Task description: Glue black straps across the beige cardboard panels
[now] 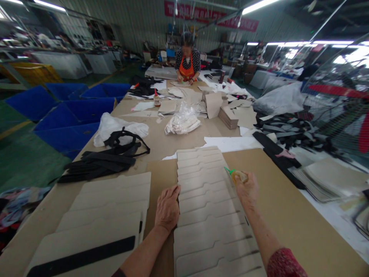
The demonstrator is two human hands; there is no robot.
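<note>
A long row of overlapping beige cardboard pieces (206,207) runs away from me down the table, with notched edges showing. My left hand (167,207) lies flat, its fingers at the left edge of the row. My right hand (247,188) is closed around a small glue bottle (240,177). The bottle's green nozzle (229,170) points left, over the right edge of the row near its far end. Dark marks show along that edge, closer to me. Left of my left arm lie more beige cardboard pieces (115,192), the nearest bearing a black strip (86,256).
Black straps (100,163) and white plastic bags (121,129) lie at left. A clear bag of pale pieces (183,121) and another glue bottle (156,99) stand farther off. Blue bins (77,119) stand left; a fan (346,104) is at right. A person (188,63) works across the table.
</note>
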